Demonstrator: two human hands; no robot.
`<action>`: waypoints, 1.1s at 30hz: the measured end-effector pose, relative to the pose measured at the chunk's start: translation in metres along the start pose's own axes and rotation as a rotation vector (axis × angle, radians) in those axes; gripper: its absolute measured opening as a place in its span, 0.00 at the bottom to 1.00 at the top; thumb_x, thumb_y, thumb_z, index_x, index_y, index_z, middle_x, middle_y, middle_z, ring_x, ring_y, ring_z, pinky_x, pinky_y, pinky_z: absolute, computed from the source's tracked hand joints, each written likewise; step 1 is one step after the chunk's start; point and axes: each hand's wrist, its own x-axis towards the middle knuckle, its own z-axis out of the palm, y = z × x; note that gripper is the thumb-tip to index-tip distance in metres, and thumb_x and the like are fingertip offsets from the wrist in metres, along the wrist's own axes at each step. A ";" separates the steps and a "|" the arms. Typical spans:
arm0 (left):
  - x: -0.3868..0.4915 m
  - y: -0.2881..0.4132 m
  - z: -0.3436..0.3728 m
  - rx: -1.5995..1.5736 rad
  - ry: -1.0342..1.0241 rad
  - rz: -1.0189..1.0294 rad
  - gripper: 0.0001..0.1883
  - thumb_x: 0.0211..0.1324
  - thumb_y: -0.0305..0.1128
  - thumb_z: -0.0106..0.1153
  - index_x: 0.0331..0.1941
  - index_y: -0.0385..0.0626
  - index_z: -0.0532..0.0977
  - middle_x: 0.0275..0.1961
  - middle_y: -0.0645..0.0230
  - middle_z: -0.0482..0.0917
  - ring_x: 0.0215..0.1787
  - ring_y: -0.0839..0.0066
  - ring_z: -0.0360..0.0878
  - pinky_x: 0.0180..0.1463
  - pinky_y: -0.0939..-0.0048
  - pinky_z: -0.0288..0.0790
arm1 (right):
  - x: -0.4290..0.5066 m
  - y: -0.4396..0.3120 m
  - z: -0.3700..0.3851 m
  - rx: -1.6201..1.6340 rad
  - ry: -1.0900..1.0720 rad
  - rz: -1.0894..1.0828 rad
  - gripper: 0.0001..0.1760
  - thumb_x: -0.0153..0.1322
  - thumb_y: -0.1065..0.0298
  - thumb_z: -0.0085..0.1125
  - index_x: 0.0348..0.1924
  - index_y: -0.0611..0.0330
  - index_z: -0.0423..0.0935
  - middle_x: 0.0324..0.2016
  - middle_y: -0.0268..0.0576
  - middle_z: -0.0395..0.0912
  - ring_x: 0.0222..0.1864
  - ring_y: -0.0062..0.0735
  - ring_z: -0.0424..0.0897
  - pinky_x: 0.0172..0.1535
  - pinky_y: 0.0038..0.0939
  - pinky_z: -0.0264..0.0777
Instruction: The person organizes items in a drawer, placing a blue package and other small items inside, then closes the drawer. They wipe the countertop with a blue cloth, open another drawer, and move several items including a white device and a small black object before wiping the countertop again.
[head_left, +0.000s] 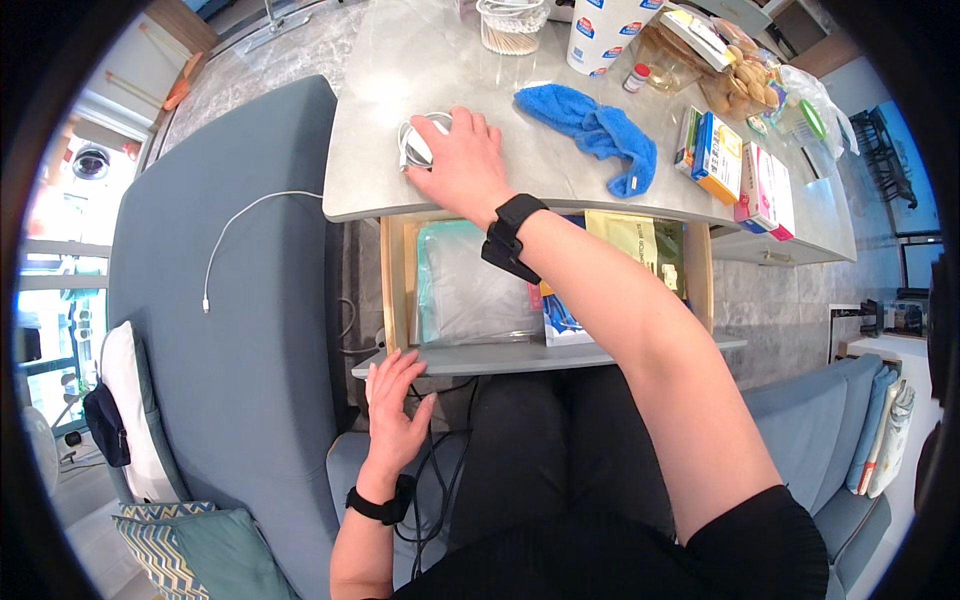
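My right hand (466, 161) reaches across to the left part of the marble-look tabletop, its thumb and fingers around a coiled white cable (411, 148) with a white piece in it. Whether the coil is lifted off the surface cannot be told. Below, my left hand (397, 409) is at the front edge of an open drawer (465, 360), fingers apart and holding nothing. Inside the drawer lie a clear plastic packet with a teal edge (480, 285), a blue and white package (564, 321) and a yellow packet (626, 238), partly hidden by my right forearm.
A blue cloth (592, 124) lies right of my right hand. Behind it stand a tub of cotton swabs (511, 28) and a white patterned cup (606, 34). Medicine boxes (718, 156) sit at the right. Another white cable (247, 214) trails over the blue-grey sofa (225, 360).
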 end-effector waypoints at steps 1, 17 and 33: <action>0.000 0.000 0.000 -0.002 0.000 0.000 0.23 0.46 0.24 0.63 0.50 0.45 0.75 0.58 0.62 0.75 0.67 0.59 0.64 0.73 0.50 0.45 | 0.003 0.001 0.003 0.014 0.027 -0.014 0.32 0.57 0.53 0.65 0.55 0.46 0.73 0.49 0.58 0.67 0.53 0.56 0.67 0.57 0.45 0.61; -0.001 -0.006 0.002 -0.034 0.014 -0.003 0.23 0.46 0.24 0.63 0.50 0.44 0.75 0.58 0.61 0.75 0.67 0.58 0.64 0.73 0.50 0.45 | -0.055 -0.004 -0.023 0.675 -0.216 -0.389 0.26 0.53 0.65 0.66 0.45 0.54 0.73 0.40 0.51 0.66 0.42 0.53 0.73 0.45 0.40 0.71; 0.000 -0.005 0.000 -0.022 -0.022 -0.023 0.24 0.46 0.24 0.64 0.52 0.45 0.74 0.59 0.63 0.74 0.68 0.59 0.63 0.73 0.50 0.43 | -0.100 0.035 0.076 0.293 -0.635 0.147 0.42 0.63 0.66 0.63 0.67 0.55 0.54 0.62 0.60 0.54 0.61 0.58 0.65 0.64 0.40 0.62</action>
